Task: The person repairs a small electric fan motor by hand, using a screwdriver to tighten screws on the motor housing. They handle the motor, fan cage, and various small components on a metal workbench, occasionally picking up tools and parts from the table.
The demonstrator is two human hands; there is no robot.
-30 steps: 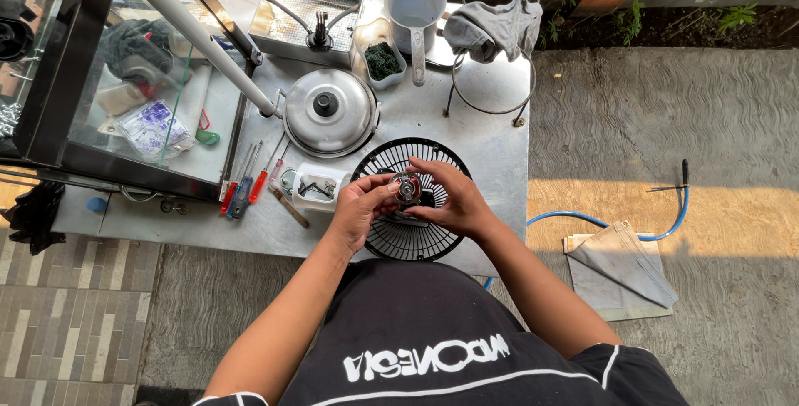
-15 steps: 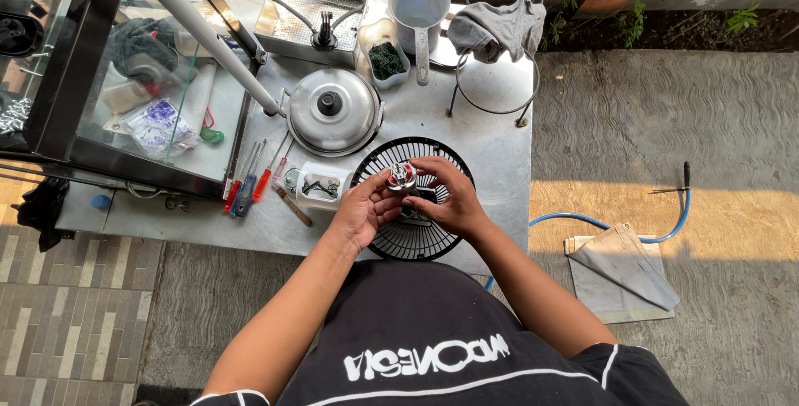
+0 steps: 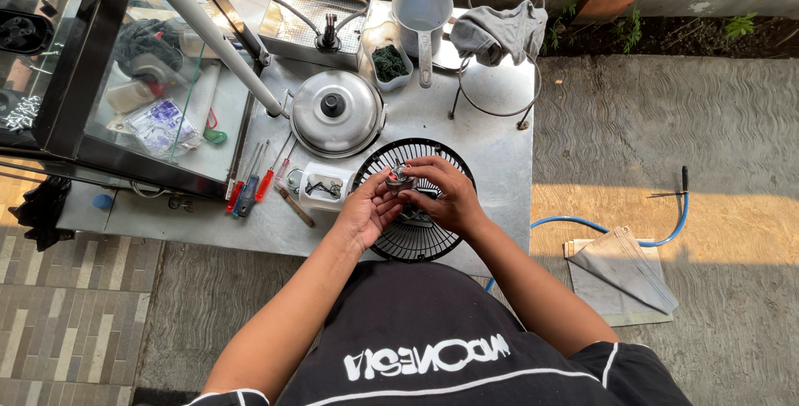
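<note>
Both hands meet over a round black fan grille (image 3: 414,240) that lies flat on a metal table (image 3: 491,144). My left hand (image 3: 368,210) cups a small metal fan motor part (image 3: 399,178) from the left and below. From the right, my right hand (image 3: 447,196) grips the same part, fingers curled over its top. The part sits just above the grille's centre.
Left of the grille stand a small white plastic container (image 3: 322,186) and several red- and blue-handled screwdrivers (image 3: 248,192). Behind are a lidded steel pot (image 3: 335,112), a white jug (image 3: 423,15), a grey cloth on a wire stand (image 3: 499,32) and a glass-sided cabinet (image 3: 125,81). A blue hose (image 3: 666,235) lies on the concrete at right.
Both hands with the metal part have shifted slightly on the grille; my fingers have turned around the part. The view has moved a little.
</note>
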